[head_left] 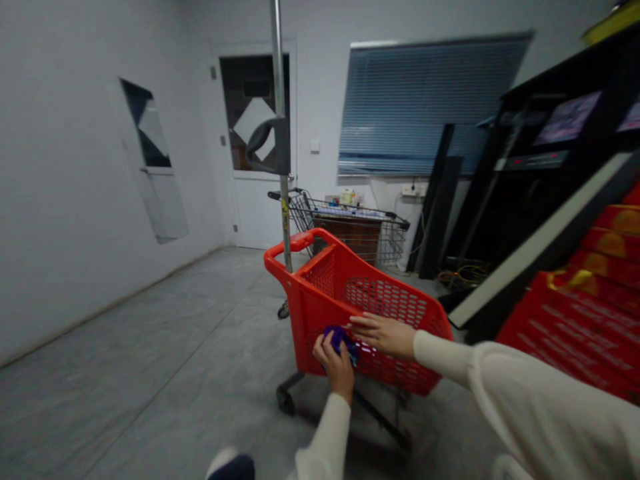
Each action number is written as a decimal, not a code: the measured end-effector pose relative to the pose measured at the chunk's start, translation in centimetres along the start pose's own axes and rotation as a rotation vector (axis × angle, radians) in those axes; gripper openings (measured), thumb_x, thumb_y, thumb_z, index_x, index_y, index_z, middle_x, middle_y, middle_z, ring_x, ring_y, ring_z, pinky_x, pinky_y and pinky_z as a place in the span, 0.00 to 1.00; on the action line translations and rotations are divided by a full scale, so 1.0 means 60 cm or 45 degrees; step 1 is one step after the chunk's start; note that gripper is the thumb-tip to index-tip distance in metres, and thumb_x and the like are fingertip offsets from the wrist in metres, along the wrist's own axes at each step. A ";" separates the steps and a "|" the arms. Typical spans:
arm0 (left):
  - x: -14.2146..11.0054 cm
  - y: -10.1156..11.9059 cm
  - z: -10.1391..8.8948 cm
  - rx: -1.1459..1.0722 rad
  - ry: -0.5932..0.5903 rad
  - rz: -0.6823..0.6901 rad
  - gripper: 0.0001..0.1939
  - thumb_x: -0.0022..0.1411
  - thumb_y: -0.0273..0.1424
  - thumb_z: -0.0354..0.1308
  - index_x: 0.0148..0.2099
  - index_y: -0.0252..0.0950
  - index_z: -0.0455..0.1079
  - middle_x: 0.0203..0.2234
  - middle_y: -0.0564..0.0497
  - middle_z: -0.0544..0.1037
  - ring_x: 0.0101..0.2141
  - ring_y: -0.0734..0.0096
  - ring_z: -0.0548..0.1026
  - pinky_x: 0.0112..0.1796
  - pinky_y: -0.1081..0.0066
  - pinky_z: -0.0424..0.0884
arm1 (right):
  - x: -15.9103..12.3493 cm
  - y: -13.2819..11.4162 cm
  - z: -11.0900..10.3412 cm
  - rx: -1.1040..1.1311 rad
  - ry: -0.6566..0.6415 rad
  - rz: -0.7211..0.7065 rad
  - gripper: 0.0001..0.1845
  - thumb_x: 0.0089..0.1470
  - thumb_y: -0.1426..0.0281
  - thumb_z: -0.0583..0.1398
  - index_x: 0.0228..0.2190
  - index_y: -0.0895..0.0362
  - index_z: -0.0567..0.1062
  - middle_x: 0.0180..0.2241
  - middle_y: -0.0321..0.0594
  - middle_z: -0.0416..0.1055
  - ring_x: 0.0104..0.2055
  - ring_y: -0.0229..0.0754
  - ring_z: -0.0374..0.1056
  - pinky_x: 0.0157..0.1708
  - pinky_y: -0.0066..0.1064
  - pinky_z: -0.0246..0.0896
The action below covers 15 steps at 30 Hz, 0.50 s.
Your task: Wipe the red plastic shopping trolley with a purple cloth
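A red plastic shopping cart (330, 280) with perforated walls stands directly ahead of me on small wheels. My left hand (334, 363) grips a crumpled purple packet (341, 339) at the cart's near wall. It is hard to tell whether the packet is inside the cart or at its rim. My right hand (383, 335) reaches across from the right, fingers extended and apart from the packet, just above the cart's rim. Both forearms wear cream sleeves.
A metal pole (281, 127) with a dark handle rises just beyond the cart. Behind it stands a wire shopping cart (350, 223) holding a brown box. Stacked red boxes (585, 320) and black display equipment (545, 160) crowd the right. Grey floor (150, 333) spreads left.
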<state>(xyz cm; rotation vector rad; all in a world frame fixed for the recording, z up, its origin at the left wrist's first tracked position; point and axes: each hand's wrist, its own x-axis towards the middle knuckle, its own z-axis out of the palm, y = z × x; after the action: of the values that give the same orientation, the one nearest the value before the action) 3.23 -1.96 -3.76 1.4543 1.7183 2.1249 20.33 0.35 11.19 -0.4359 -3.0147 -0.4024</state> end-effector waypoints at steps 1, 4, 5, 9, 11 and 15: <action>0.007 -0.006 -0.001 -0.010 0.041 -0.016 0.17 0.68 0.36 0.50 0.55 0.36 0.67 0.50 0.40 0.65 0.52 0.57 0.65 0.57 0.51 0.62 | 0.002 -0.001 0.001 0.010 0.009 0.013 0.29 0.61 0.80 0.54 0.62 0.55 0.65 0.64 0.45 0.62 0.72 0.43 0.41 0.69 0.49 0.47; 0.013 -0.017 0.002 0.024 0.172 -0.087 0.18 0.68 0.38 0.50 0.56 0.35 0.65 0.50 0.40 0.64 0.54 0.55 0.64 0.57 0.50 0.61 | 0.014 -0.005 0.007 0.038 0.033 0.033 0.29 0.61 0.80 0.53 0.62 0.54 0.65 0.64 0.45 0.63 0.72 0.42 0.43 0.69 0.48 0.47; 0.006 -0.018 0.004 0.051 0.188 -0.109 0.19 0.68 0.38 0.50 0.56 0.34 0.65 0.50 0.39 0.64 0.54 0.54 0.63 0.57 0.49 0.61 | 0.020 -0.007 0.008 0.043 0.043 0.035 0.29 0.61 0.80 0.53 0.62 0.54 0.65 0.64 0.46 0.63 0.72 0.42 0.43 0.69 0.48 0.47; -0.010 -0.016 0.004 0.070 0.080 -0.077 0.18 0.68 0.36 0.51 0.56 0.35 0.65 0.53 0.38 0.64 0.56 0.54 0.63 0.58 0.49 0.61 | 0.044 -0.015 0.009 0.048 0.071 0.045 0.28 0.61 0.78 0.55 0.62 0.57 0.65 0.64 0.49 0.62 0.72 0.44 0.41 0.68 0.50 0.47; 0.018 -0.016 -0.004 0.040 0.089 -0.033 0.16 0.68 0.34 0.49 0.56 0.36 0.66 0.54 0.39 0.64 0.57 0.56 0.64 0.59 0.52 0.61 | 0.052 -0.018 0.005 0.050 0.053 0.051 0.28 0.60 0.78 0.55 0.62 0.59 0.65 0.64 0.51 0.62 0.72 0.46 0.41 0.68 0.52 0.46; 0.072 -0.023 -0.015 0.086 0.328 -0.127 0.17 0.68 0.35 0.50 0.56 0.36 0.67 0.53 0.39 0.65 0.57 0.56 0.65 0.60 0.52 0.60 | 0.049 -0.015 -0.009 0.110 -0.022 -0.005 0.29 0.57 0.78 0.56 0.60 0.58 0.68 0.65 0.52 0.59 0.73 0.48 0.39 0.69 0.53 0.44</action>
<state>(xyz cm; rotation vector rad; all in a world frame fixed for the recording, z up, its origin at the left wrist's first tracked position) -0.45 0.26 -2.11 1.1214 1.9184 2.3053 17.30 0.19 11.78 -0.4298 -3.0359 -0.2681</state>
